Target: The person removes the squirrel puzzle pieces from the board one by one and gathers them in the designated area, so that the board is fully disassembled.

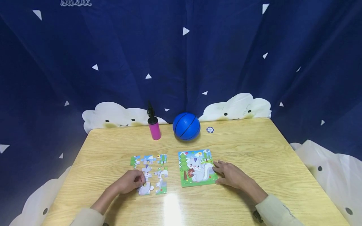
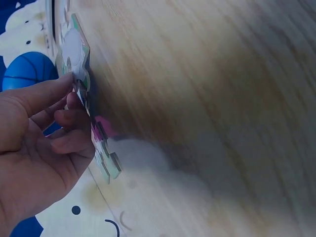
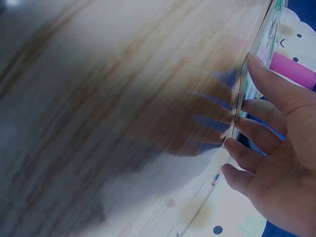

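Note:
My left hand (image 1: 131, 182) is at the left side of a group of loose jigsaw pieces (image 1: 161, 186), spread in spaced rows on the table. In the left wrist view its thumb and index finger pinch the edge of a puzzle piece (image 2: 81, 90), partly hidden by the fingers. To the right lies a square picture board (image 1: 195, 168) showing a grey-white squirrel with an acorn among trees. My right hand (image 1: 232, 174) rests at the board's right edge, its fingers spread and fingertips touching the edge. The right wrist view shows the board (image 3: 242, 89) edge-on beside the thumb.
Behind the pieces stands a pink hand pump (image 1: 155, 130) with a black top. A blue ball (image 1: 186, 126) with black lines sits beside it, and a blue-white chip (image 1: 210, 129) lies to its right. A dark blue curtain (image 1: 169, 47) hangs behind the wooden table (image 1: 243, 141).

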A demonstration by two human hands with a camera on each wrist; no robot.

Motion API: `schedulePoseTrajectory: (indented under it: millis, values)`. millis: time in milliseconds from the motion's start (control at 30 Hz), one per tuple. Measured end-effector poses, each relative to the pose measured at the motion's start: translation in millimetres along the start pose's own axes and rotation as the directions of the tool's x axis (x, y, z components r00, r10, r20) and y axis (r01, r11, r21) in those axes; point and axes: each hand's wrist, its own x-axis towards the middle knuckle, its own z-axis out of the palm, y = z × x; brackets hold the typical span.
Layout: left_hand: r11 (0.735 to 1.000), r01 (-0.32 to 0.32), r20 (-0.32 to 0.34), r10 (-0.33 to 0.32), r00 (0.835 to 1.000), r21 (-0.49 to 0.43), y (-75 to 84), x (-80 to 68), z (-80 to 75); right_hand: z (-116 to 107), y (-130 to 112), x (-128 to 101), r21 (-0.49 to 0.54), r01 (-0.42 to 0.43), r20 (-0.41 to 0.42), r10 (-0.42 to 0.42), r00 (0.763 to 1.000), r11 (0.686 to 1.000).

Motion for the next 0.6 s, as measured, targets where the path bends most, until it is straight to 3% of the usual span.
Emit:
schedulePoseTrajectory:
  millis: [167, 333, 600]
  values:
    - [1.0, -0.011, 0.026, 0.011, 1.0, -0.015, 3.0, 0.3, -3.0, -0.1, -0.5, -0.4, 0.005, -0.006, 0.005, 0.006, 1.0, 1.0]
    - [0.998, -0.062, 0.015, 0.062, 0.998, -0.015, 6.9, 8.1, -7.1, -0.8, -0.9, -0.7, 0.012, -0.009, 0.006, 0.009, 1.0, 1.0]
    - [0.995, -0.101, 0.047, 0.102, 0.994, -0.012, 38.1, 33.7, -0.7, -0.1, -0.1, -1.3, 0.01, -0.005, -0.005, 0.005, 1.0, 1.0]
